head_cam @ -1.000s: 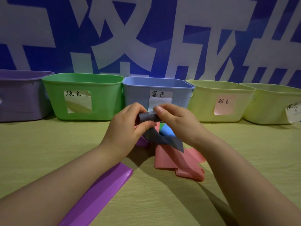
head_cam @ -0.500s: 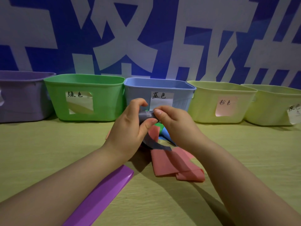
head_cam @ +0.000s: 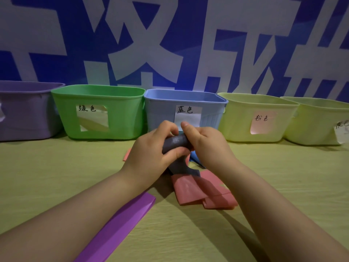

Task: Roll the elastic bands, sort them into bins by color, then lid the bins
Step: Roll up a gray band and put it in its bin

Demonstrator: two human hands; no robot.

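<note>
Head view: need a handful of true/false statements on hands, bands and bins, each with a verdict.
1. The left hand and right hand both grip the grey band. True.
2. The grey band is rolled up completely. False: a loose tail hangs below the roll.
3. The pink band lies unrolled on the table. True.
4. The green bin stands right of the blue bin. False: it stands left of it.
5. The blue bin has its lid on. False: its top is open.
6. The purple band lies on the table beside the left forearm. True.
</note>
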